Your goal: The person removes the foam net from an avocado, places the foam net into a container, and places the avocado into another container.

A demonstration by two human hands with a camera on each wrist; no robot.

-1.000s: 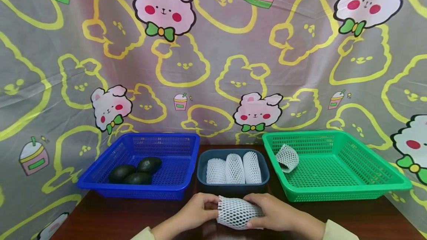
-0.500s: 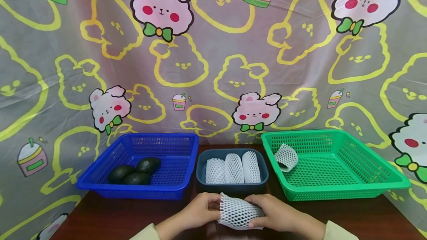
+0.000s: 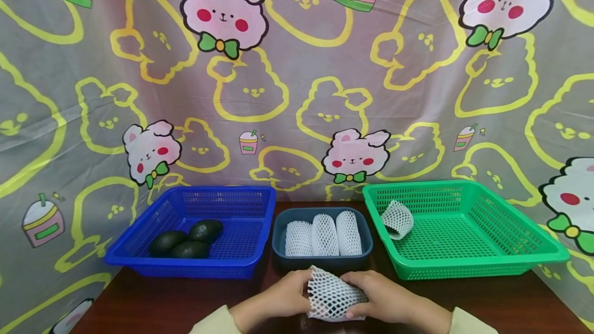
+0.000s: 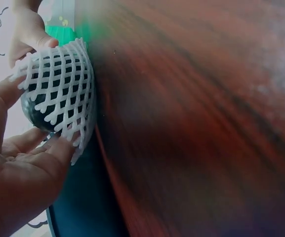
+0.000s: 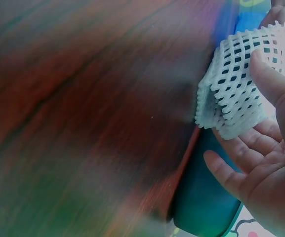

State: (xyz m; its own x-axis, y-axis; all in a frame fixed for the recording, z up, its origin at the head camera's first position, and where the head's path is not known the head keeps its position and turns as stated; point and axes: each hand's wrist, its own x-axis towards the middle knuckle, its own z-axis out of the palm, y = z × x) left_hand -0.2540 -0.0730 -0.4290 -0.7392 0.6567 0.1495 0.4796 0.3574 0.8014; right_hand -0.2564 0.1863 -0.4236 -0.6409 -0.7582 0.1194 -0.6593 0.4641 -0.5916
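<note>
A white foam net sleeve [image 3: 331,298] is held between both hands above the front of the table. Inside it sits a dark avocado [image 4: 32,111], its bare end showing at the sleeve's left opening in the left wrist view. My left hand [image 3: 289,295] holds the rim of that opening, thumb on one side and fingers on the other. From the right, my right hand [image 3: 387,298] grips the sleeve's other end, thumb [image 5: 268,79] over the mesh and fingers beneath. That end looks folded and slack in the right wrist view.
Several avocados [image 3: 190,249] lie in a blue basket [image 3: 185,267] at left. A dark blue-grey tub [image 3: 322,261] holds more foam nets [image 3: 325,236] behind the hands. One net-wrapped item [image 3: 398,219] lies in the green basket [image 3: 482,267] at right. A patterned curtain [image 3: 297,92] hangs behind.
My left hand has moved slightly right, along with the sleeve's left edge, which now stands a little higher. The right hand stays nearly in place. The head view has shifted slightly.
</note>
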